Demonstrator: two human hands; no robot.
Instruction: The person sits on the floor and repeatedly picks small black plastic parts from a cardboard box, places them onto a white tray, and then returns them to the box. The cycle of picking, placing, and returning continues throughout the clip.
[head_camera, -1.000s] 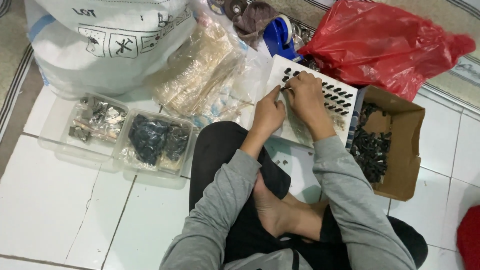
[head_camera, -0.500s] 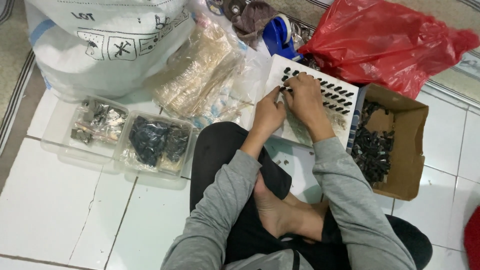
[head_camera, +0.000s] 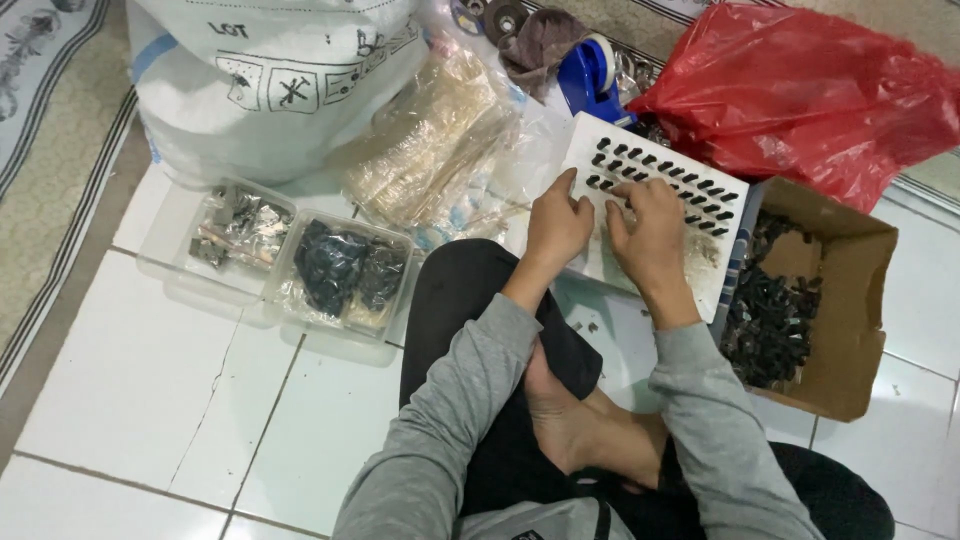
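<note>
A white perforated board (head_camera: 668, 165) lies tilted on the floor in front of my knees, its upper rows filled with small black parts (head_camera: 690, 183). My left hand (head_camera: 558, 225) rests on the board's left side with the index finger stretched up toward the rows. My right hand (head_camera: 650, 232) sits beside it, fingers curled down onto the board, pinching near a small black part. Whether a part is between the fingers is hidden. Grey sleeves cover both my arms.
A brown cardboard box (head_camera: 852, 300) of loose black parts stands right of the board. A red plastic bag (head_camera: 810, 90) lies behind it. Two clear plastic tubs (head_camera: 300, 262) sit at left. A white sack (head_camera: 270, 70), clear bags (head_camera: 430, 150) and a blue tape dispenser (head_camera: 590, 75) lie behind.
Both hands stay on the board; they have shifted slightly down and the left index finger now points up.
</note>
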